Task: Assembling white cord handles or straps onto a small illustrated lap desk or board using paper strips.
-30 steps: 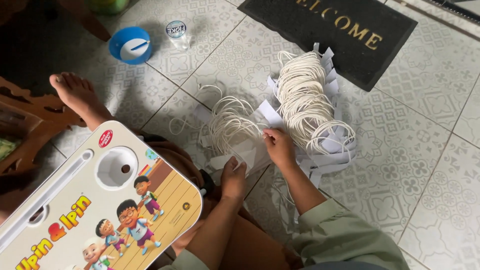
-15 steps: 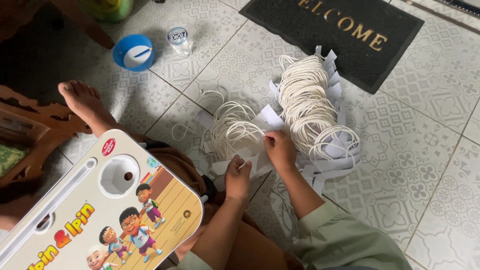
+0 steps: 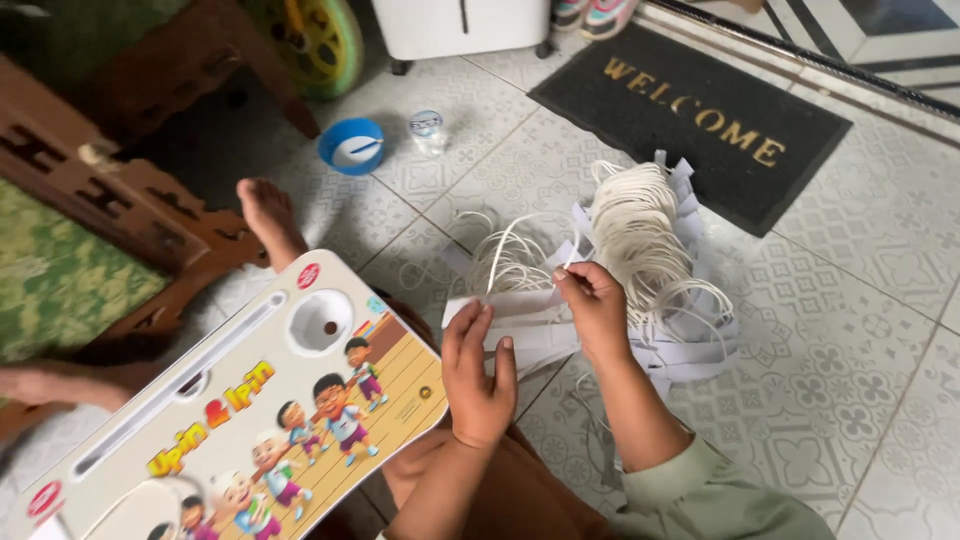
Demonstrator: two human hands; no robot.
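The person sits on the tiled floor [image 3: 850,330] with both hands held out in front, near the middle of the frame. The left hand [image 3: 478,375] lies flat and open, fingers spread a little, its fingertips touching the lower edge of a white paper strip [image 3: 505,303] that runs crosswise between the two hands. The right hand [image 3: 595,305] is closed in a pinch, thumb and fingers clamped on the right end of that strip together with a thin white string loop [image 3: 520,255] that rises up and left from the pinch. Just beyond the right hand, toward the upper right of centre, lies a thick bundle of white string loops [image 3: 640,235] heaped on more white paper strips [image 3: 690,345] that fan out on the tiles. A smaller loose bunch of loops [image 3: 500,260] sits just left of the bundle, behind the held strip. In the lower left, a child's lap desk with cartoon pictures [image 3: 250,410] rests tilted across the person's knees, and a bare foot [image 3: 265,215] pokes out above it. Farther off, in the upper middle, a blue bowl [image 3: 352,146] and a small sealed water cup [image 3: 427,130] stand near each other on the floor, with a dark doormat [image 3: 690,110] at the upper right and a carved wooden chair [image 3: 120,200] at the left.
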